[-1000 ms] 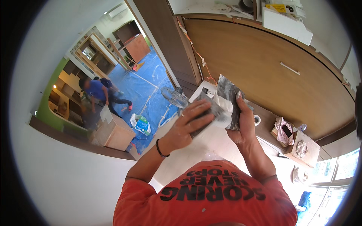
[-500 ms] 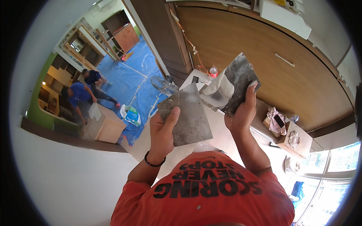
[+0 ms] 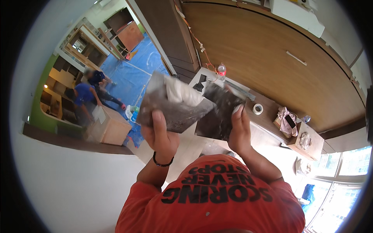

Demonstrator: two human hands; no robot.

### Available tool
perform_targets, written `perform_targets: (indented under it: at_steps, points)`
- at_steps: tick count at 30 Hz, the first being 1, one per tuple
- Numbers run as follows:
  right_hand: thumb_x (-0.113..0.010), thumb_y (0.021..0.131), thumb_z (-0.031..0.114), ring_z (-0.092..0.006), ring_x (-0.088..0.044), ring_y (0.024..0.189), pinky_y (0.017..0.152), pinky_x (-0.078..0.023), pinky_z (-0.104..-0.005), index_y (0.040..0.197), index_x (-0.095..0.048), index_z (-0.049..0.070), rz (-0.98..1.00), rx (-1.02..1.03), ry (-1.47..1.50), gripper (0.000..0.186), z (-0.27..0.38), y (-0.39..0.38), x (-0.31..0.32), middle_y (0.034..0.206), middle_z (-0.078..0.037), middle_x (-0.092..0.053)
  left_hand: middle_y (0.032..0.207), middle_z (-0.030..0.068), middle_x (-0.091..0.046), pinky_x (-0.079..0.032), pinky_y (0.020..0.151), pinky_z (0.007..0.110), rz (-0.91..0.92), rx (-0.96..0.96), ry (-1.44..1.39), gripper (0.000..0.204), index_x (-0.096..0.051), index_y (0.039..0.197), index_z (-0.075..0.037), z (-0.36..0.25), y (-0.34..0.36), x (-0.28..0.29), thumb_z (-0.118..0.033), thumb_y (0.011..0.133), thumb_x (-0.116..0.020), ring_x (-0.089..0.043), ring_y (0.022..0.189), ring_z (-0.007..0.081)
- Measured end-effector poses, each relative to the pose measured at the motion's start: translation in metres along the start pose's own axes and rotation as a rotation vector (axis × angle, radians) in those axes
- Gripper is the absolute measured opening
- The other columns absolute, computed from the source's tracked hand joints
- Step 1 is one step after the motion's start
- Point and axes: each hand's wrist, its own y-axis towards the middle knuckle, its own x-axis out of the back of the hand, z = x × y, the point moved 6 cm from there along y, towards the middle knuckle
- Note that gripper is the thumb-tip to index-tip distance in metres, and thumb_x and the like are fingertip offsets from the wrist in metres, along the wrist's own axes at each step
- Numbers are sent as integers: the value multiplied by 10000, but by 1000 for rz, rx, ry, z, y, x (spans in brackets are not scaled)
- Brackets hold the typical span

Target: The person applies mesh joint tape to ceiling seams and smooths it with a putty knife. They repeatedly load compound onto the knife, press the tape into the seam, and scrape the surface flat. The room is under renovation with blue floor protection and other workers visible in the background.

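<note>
My left hand (image 3: 162,139) is closed on a grey rectangular putty blade (image 3: 167,116), thumb flat on its upper face. A thick lump of off-white putty (image 3: 182,93) lies along the far part of that blade. Closed round the edge of a second, darker putty blade (image 3: 217,122) is my right hand (image 3: 239,134), with white smears on a fingertip. The two blades meet or overlap near the middle, slightly blurred by motion; whether they touch I cannot tell. Any handles are hidden.
Beyond my hands a ledge holds a clear bottle (image 3: 221,72), a roll of white tape (image 3: 257,109) and a phone (image 3: 290,121) on pink cloth. At left, two people work beside a wooden box (image 3: 114,128), near blue floor sheeting (image 3: 126,85). A brown panel (image 3: 264,50) stands ahead.
The putty lump has passed from the right blade to the left one. My left hand's blade has tilted and moved up-left; the right blade has swung down and inward.
</note>
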Motion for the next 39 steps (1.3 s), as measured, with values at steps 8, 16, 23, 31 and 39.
perform_targets:
  at_steps: [8,16,23,31,39]
  points:
    - [-382,1103,459,-286,-652,1183,1035,-531,-443,1398,-521,57,-125,-498,735,518,-46,15,23,1322,-154,-636,1512,172,-511,-346,1181,590,931,-425,619,410,-631,1334,-203,8,-37,-52,-265,933,-689,-470,1407,429]
    - [-374,1109,464,-217,-666,1115,978,-562,-432,1354,-536,81,-281,-450,617,483,-35,19,51,1239,-81,-653,1430,125,-588,-397,1159,511,975,-213,1065,641,-661,1346,-128,41,-10,11,100,751,-586,-518,1360,386]
    - [-404,1109,423,-222,-676,1117,948,-577,-413,1384,-511,70,-401,-209,421,460,-9,30,45,1280,-89,-642,1381,58,-600,-371,1138,557,885,-582,1227,522,-671,1334,-130,-19,-13,-59,-62,817,-680,-535,1333,293]
    - [-461,1090,476,-195,-664,1094,921,-554,-337,1360,-542,39,-477,-49,231,520,6,42,36,1260,-89,-648,1285,26,-642,-419,1082,514,987,-626,1294,504,-704,1284,-124,6,-20,-61,-19,798,-615,-589,1222,266]
    - [-479,1075,417,-263,-670,1158,992,-543,-416,1407,-558,46,-546,131,374,504,24,67,86,1310,-96,-667,1122,89,-696,-499,860,280,137,-52,459,234,-665,1221,18,-35,57,4,-106,1067,-541,-647,987,152]
